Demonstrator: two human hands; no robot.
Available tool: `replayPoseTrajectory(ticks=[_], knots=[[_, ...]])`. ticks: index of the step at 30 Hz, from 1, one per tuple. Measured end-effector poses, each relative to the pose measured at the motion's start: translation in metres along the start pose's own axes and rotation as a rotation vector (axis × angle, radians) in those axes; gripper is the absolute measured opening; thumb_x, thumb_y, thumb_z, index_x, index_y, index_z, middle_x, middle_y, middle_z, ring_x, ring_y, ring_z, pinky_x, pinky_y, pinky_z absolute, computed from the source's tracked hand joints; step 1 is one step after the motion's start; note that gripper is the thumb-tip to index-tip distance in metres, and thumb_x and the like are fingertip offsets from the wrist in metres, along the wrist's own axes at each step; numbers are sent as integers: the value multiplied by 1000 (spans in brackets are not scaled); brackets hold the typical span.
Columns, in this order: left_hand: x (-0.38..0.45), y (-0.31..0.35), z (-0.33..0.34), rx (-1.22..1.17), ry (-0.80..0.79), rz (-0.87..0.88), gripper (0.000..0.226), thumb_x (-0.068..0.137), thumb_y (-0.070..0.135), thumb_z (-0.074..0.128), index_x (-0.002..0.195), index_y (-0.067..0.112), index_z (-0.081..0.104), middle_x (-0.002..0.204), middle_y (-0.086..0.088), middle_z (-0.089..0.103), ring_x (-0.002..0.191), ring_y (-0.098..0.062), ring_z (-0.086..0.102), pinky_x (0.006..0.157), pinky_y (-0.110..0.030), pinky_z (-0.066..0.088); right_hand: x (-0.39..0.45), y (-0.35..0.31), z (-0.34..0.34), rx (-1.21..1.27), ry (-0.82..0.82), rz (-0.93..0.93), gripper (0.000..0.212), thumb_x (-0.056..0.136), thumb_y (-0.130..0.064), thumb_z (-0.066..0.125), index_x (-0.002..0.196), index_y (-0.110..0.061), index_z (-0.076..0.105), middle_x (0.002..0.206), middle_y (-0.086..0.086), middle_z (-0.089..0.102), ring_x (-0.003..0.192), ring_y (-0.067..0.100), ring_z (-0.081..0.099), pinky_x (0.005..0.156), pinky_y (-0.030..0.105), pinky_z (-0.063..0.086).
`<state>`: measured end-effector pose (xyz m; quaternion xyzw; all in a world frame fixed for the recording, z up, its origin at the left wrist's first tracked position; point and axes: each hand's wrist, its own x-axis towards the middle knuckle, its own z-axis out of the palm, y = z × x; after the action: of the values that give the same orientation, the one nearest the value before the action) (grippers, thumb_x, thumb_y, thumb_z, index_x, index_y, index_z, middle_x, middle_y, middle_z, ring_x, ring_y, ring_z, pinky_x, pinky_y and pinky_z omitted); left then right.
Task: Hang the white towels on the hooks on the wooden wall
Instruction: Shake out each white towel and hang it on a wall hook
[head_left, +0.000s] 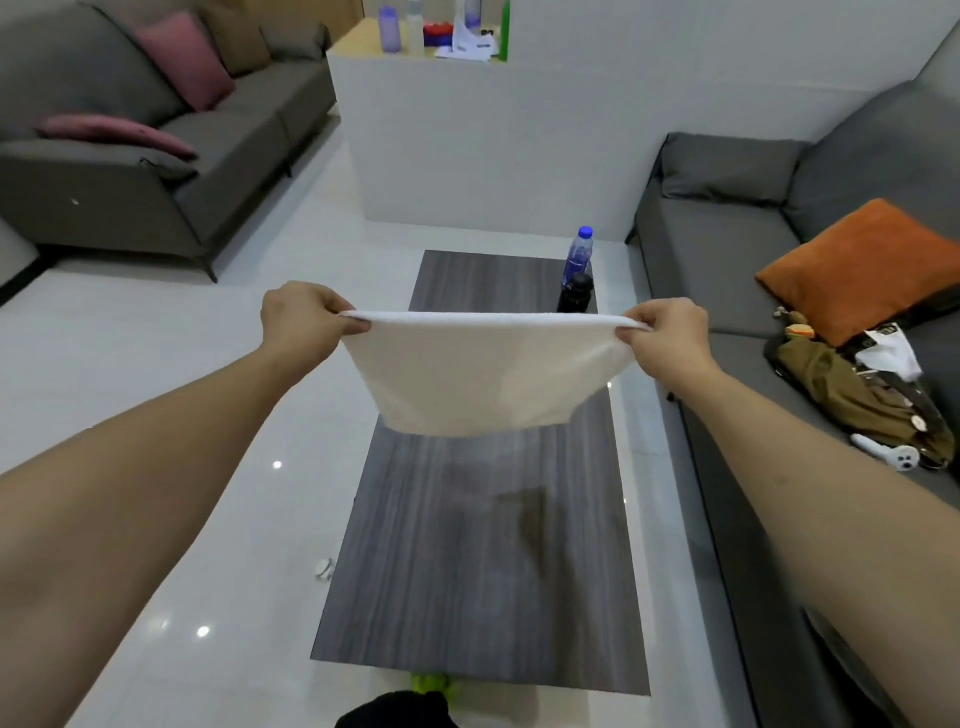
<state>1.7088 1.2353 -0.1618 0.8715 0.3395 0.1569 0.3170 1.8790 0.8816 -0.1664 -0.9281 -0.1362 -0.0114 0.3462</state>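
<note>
We pinched the white towel (480, 374) by its top corners, left hand (304, 322) & right hand (670, 335) well apart, stretching it flat above the tabletop (483, 571); probably to find an edge for hooking; no hooks/wooden wall in view.

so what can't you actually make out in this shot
- Wooden wall and hooks: nowhere in the head view, so the hanging spot can't be judged.
- Black bottle on the table: its base is hidden behind the towel.
- Fingers of the left hand and right hand: partly tucked behind the towel's top edge.
- Other towels: none visible.
- Green thing at the table's near end: mostly hidden.
</note>
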Motion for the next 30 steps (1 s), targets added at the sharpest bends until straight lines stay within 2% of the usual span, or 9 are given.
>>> replayPoseTrajectory(ticks=[5,8,10,13,19,22,25,28,30], knots=[[-33,37,-45,-60,104,66,16,68,34,87,71,29,72,77,9,69,88,-9,59,78,-22,42,-16,-23,-54,70,58,-75,22,83,3,57,90,-5,77,86,18,71,84,33,68,75,45,61],[-50,58,-66,-131,185,95,19,70,36,86,67,27,69,76,8,66,85,-11,56,74,-24,43,-30,-33,-80,162,105,-108,29,80,5,54,90,-10,77,82,11,71,78,26,69,57,28,59],[-58,71,-78,-153,190,115,18,75,34,83,70,24,68,77,5,65,81,-14,60,70,-26,47,-38,-37,-96,169,150,-137,32,79,4,53,89,-14,78,83,6,73,78,18,67,58,18,52],[-69,88,-92,-174,168,162,13,79,28,79,82,20,70,88,-5,68,89,-24,64,81,-36,55,-47,-42,-117,240,178,-146,30,82,3,52,92,-11,77,87,6,73,82,18,66,72,28,54],[-89,102,-112,-165,201,225,19,71,24,85,82,16,71,90,-7,69,93,-24,62,74,-27,46,-54,-64,-143,506,180,-98,20,78,1,60,82,-15,73,83,8,68,75,18,61,65,32,49],[-92,100,-119,-170,187,215,23,66,19,88,81,14,71,88,-9,69,91,-26,63,74,-29,49,-57,-70,-143,476,153,-140,15,75,-4,73,86,-13,74,87,8,71,79,17,64,73,34,53],[-88,91,-127,-190,182,190,23,64,17,88,79,14,71,87,-10,69,88,-25,64,68,-26,48,-58,-77,-135,329,115,-213,20,73,-13,84,92,-12,77,84,5,72,76,13,64,70,23,50],[-77,75,-137,-230,169,173,18,69,18,87,82,19,74,90,-6,70,87,-19,63,63,-21,44,-50,-87,-127,182,118,-248,20,77,-17,83,95,-10,78,82,3,71,76,10,61,72,19,44],[-69,62,-146,-303,138,168,11,77,19,82,85,24,77,93,-1,71,92,-16,63,69,-21,46,-43,-100,-123,82,131,-276,19,82,-18,79,98,-8,78,81,2,68,78,13,60,76,20,41]])
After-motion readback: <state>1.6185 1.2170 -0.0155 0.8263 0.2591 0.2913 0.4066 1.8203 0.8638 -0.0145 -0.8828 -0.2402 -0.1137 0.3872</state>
